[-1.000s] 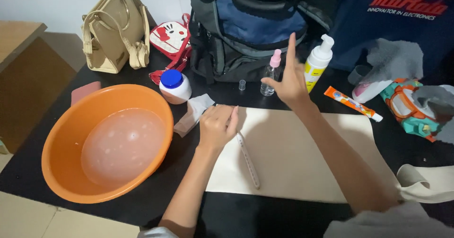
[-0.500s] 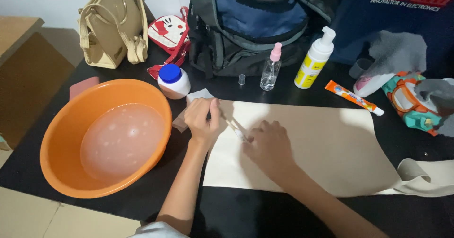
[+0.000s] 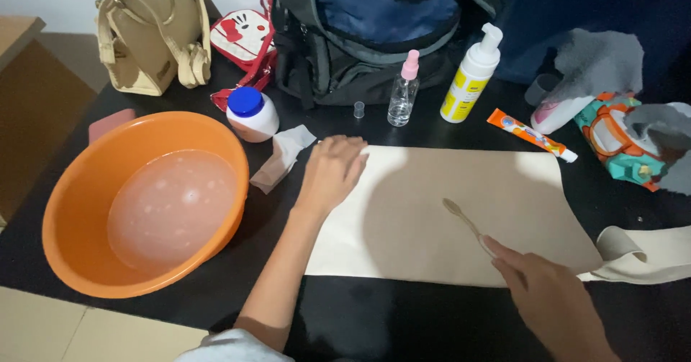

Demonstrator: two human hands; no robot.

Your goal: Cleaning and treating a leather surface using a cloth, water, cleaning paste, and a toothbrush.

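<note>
The black table (image 3: 403, 333) in front of me carries everything. At its back stands a dark backpack (image 3: 360, 38), and to the left of that a beige handbag (image 3: 147, 34) with a small red and white pouch (image 3: 241, 38) between them. On my left sits an orange basin (image 3: 86, 211) holding cloudy, soapy water. In the middle a beige cloth bag (image 3: 446, 211) lies flat, with its strap (image 3: 648, 250) trailing off to the right.

My left hand (image 3: 332, 171) rests open, palm down and fingers spread a little, on the top left corner of the cloth bag, pressing it against the table. My right hand (image 3: 551, 297) is at the lower right edge of the bag, its fingers closed lightly on the handle end of a toothbrush (image 3: 464, 222). The brush lies slanted across the cloth with its head up and to the left, touching the fabric.

Behind the bag stand a white and yellow pump bottle (image 3: 468, 78) and a small clear spray bottle (image 3: 403, 92) with a pink top, its tiny clear cap (image 3: 358, 109) just beside it. An orange tube (image 3: 529, 134) lies to the right of them. A white jar (image 3: 252, 114) with a blue lid stands near the basin, and a crumpled rag (image 3: 282, 157) lies between the jar and my left hand.
</note>
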